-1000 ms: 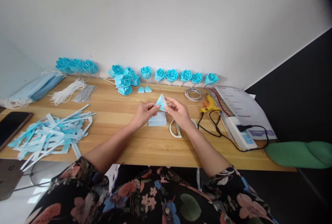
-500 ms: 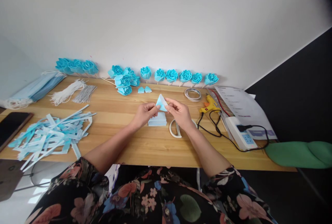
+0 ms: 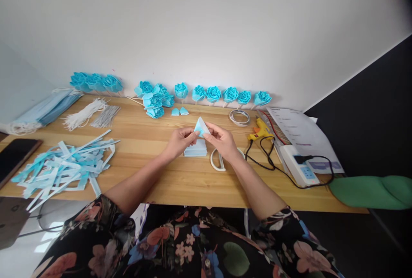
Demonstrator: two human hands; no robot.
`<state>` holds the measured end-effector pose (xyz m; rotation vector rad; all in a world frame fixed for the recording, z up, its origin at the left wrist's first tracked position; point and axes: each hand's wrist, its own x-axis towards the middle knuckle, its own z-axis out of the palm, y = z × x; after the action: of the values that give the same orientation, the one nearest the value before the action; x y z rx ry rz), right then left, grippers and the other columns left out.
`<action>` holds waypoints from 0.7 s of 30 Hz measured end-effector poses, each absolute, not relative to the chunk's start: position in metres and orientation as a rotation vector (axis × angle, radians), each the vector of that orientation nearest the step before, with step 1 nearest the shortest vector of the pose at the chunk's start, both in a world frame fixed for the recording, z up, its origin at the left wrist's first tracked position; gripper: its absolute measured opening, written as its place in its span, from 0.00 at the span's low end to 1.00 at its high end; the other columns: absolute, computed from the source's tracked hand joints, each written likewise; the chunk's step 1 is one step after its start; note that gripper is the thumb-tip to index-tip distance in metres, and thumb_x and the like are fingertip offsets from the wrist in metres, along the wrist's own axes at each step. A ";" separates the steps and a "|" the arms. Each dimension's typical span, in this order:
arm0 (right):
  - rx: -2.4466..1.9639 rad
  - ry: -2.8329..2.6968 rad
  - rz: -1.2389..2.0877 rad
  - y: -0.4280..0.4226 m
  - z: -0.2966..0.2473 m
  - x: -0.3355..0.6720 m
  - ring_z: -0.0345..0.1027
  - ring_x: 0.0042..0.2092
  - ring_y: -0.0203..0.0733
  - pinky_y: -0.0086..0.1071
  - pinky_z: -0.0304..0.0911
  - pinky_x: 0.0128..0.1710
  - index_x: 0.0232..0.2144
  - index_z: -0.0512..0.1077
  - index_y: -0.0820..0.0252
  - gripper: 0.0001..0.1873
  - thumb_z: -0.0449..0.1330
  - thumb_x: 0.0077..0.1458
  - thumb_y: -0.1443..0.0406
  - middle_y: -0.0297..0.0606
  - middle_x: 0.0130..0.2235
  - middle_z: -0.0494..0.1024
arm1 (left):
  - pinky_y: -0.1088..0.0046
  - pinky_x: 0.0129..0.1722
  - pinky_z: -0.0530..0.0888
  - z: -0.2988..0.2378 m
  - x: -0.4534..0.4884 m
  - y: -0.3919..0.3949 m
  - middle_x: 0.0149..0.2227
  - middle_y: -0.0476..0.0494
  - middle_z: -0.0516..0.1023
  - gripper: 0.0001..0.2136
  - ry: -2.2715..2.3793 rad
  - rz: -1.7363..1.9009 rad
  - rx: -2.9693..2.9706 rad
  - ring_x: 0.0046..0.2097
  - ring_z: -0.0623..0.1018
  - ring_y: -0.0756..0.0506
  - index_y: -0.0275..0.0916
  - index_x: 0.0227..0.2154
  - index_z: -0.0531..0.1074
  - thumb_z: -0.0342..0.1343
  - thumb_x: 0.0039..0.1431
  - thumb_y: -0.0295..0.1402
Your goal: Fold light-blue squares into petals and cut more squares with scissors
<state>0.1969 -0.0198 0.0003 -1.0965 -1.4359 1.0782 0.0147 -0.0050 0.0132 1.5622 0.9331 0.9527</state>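
Note:
Between my two hands is a small folded piece of blue-and-white mask fabric, its tip pointing up. My left hand pinches its lower left corner between thumb and fingers. My right hand pinches the lower right side. Just below them lies a stack of cut light-blue fabric pieces on the table. A pair of white-handled scissors sits partly hidden under my right hand and wrist. Beyond my hands lie two small folded blue petals.
Blue fabric flowers line the wall. A tape roll, a yellow glue gun and a corded power strip are on the right. Fabric strips, white ear loops, grey wires, face masks and a phone are on the left.
My right thumb and fingers have shifted slightly left along the folded fabric, which is tilted a little differently. My left hand keeps its pinch.

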 end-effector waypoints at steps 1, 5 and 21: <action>-1.111 -1.442 1.058 -0.019 0.000 0.197 0.71 0.39 0.40 0.34 0.68 0.43 0.52 0.74 0.59 0.28 0.66 0.49 0.55 0.36 0.37 0.79 | 0.77 0.26 0.63 0.013 0.015 -0.005 0.19 0.50 0.68 0.20 0.930 0.948 1.565 0.24 0.66 0.53 0.35 0.19 0.67 0.54 0.57 0.47; -1.146 -1.453 1.005 -0.019 0.001 0.198 0.69 0.36 0.38 0.33 0.67 0.40 0.50 0.75 0.61 0.26 0.65 0.50 0.55 0.35 0.35 0.77 | 0.77 0.26 0.63 0.014 0.015 -0.006 0.20 0.50 0.68 0.20 0.926 0.929 1.565 0.24 0.66 0.53 0.35 0.19 0.67 0.54 0.57 0.47; -1.158 -1.536 1.052 -0.022 0.006 0.198 0.60 0.28 0.34 0.28 0.60 0.30 0.26 0.70 0.59 0.17 0.61 0.53 0.51 0.29 0.24 0.67 | 0.77 0.23 0.59 0.010 0.016 -0.005 0.18 0.51 0.65 0.20 0.929 0.880 1.650 0.23 0.62 0.54 0.36 0.18 0.66 0.54 0.56 0.47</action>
<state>0.1984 -0.0225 0.0058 -1.1578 -1.5359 1.0521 0.0155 -0.0052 0.0102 1.6502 0.9286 0.8796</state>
